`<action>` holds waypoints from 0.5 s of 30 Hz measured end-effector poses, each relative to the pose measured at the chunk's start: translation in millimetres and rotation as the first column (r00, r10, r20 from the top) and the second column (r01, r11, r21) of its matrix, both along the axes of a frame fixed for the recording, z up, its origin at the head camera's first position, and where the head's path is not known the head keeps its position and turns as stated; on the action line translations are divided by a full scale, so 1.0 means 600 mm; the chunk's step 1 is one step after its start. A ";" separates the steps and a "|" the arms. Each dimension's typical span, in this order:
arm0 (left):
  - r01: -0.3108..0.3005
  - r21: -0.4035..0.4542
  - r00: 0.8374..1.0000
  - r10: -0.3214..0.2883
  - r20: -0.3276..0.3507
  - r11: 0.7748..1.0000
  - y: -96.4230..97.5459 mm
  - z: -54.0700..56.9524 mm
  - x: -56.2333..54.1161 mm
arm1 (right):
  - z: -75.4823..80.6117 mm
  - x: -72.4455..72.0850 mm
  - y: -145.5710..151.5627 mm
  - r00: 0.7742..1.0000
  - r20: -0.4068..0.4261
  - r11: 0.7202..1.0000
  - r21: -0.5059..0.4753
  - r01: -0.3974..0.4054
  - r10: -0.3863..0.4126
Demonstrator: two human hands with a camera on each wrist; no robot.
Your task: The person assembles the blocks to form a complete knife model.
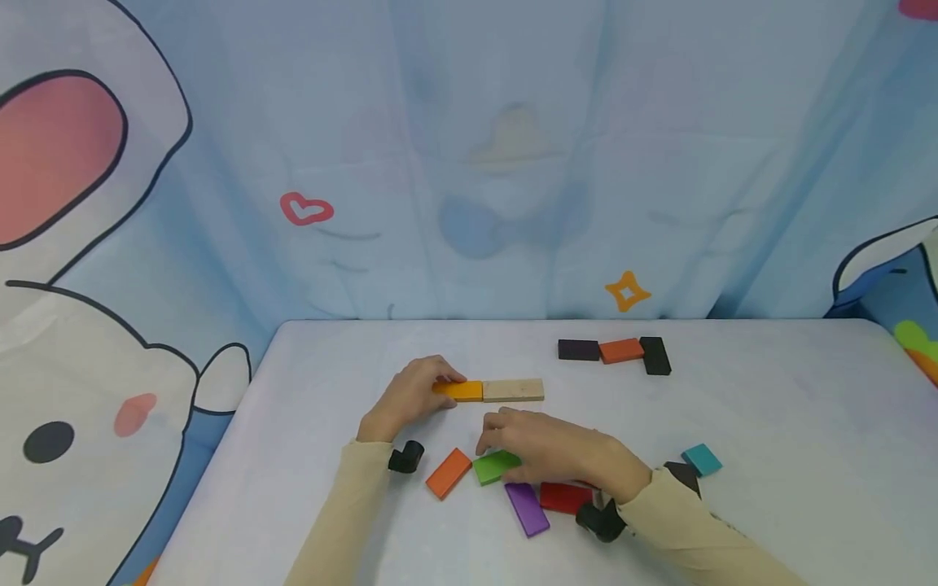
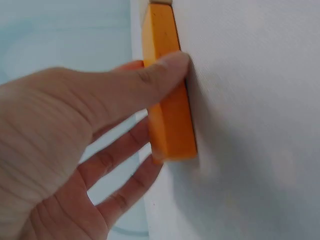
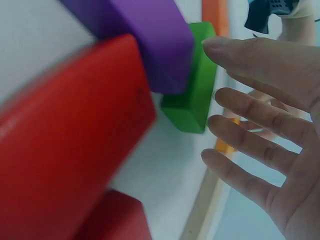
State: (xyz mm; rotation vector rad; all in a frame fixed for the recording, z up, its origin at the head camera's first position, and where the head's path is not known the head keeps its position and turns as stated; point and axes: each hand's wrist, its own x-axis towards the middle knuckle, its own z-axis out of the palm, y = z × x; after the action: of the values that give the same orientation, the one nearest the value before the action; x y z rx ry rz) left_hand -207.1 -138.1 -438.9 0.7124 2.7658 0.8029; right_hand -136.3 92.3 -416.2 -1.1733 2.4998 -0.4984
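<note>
My left hand (image 1: 412,394) pinches a yellow-orange wooden block (image 1: 466,391) between thumb and fingers; in the left wrist view the thumb crosses the block's near face. This block lies on the table end to end with a plain wood block (image 1: 515,390). My right hand (image 1: 550,443) is over a green block (image 1: 495,466), its fingers apart in the right wrist view and gripping nothing. Whether the thumb touches the green block is unclear. Beside it lie an orange block (image 1: 449,474), a purple block (image 1: 527,509) and a red block (image 1: 564,498), partly hidden by the right wrist.
Toward the back right lie a black block (image 1: 578,350), an orange-red block (image 1: 621,351) and another black block (image 1: 655,356). A teal block (image 1: 702,460) and a partly covered dark block (image 1: 685,474) are near the right sleeve. A printed blue curtain (image 1: 513,285) hangs behind the white table (image 1: 791,391).
</note>
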 end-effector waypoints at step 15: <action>0.108 0.069 0.994 -0.106 -0.031 0.992 -0.027 -0.012 -0.002 | -0.025 0.001 -0.012 0.996 -0.064 0.998 -0.024 -0.060 0.059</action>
State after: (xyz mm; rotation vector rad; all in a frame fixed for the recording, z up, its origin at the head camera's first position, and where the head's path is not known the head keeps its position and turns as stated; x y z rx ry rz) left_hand -208.3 -154.4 -446.0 0.8835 2.7078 0.8788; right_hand -135.6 85.3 -431.2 -1.2883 2.5093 -0.4864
